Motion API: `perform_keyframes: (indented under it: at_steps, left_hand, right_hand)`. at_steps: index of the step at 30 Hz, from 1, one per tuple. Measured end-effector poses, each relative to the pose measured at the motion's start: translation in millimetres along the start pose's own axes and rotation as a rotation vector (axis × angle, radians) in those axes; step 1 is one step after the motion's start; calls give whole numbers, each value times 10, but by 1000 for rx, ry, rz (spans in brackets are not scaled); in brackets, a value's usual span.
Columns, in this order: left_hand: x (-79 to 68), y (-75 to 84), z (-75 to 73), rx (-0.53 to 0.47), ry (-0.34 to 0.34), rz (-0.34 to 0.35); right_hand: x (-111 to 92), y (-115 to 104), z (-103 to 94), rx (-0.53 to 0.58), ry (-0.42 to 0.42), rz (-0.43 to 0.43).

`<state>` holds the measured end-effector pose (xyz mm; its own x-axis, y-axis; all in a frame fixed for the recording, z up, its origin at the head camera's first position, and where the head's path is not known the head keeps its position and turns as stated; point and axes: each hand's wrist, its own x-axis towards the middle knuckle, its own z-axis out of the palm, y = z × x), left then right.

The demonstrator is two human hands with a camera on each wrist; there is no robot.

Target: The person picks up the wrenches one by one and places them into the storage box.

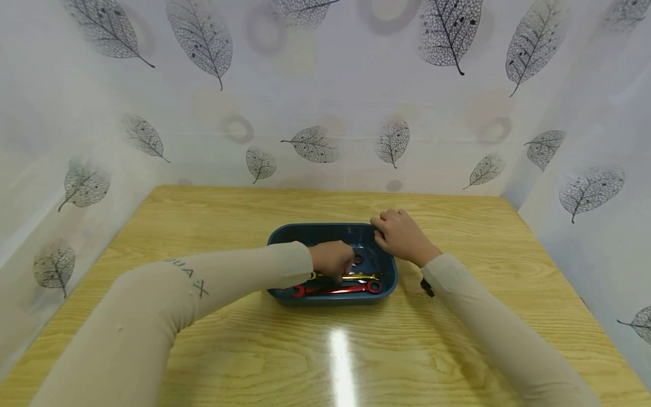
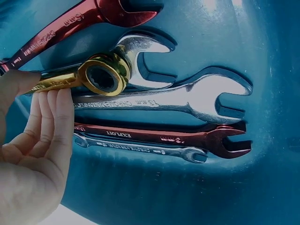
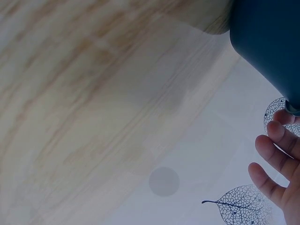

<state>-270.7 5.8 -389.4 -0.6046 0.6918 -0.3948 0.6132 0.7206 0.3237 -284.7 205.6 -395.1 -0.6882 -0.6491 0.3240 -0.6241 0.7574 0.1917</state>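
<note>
A dark blue plastic bin [image 1: 285, 302] stands on the table and holds several wrenches. My left hand [image 1: 333, 259] reaches down into it. In the left wrist view, the left thumb and fingers [image 2: 54, 110] pinch a gold ratchet wrench [image 2: 57, 83] by its shaft. Beneath and beside it lie silver open-ended wrenches [image 2: 206, 96] and a red wrench [image 2: 187, 138]; another red wrench [image 2: 58, 33] lies across the upper left. My right hand [image 1: 402, 234] holds the bin's far right corner, thumb on the inner side. In the right wrist view, its fingertips [image 3: 266, 146] show beside the rim.
The bin sits mid-table on a wood-grain tabletop [image 1: 229, 350]. Leaf-patterned cloth [image 1: 335, 102] rises behind and at both sides of the table. A small dark object [image 1: 427, 288] shows beneath the right cuff.
</note>
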Motion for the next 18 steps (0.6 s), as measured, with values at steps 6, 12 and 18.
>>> perform_keyframes:
  at_steps: [6, 12, 18]
  left_hand:
    - [-31, 31, -32, 46, -14, -13]
    - [-53, 59, -59, 89, -19, -13]
    - [-79, 84, -82, 96, -25, -24]
  right_hand:
    - [-3, -3, -4, -1, -9, 5]
    - [-10, -9, -12, 5, -17, 9]
    - [-9, -10, -10, 3, -14, 8]
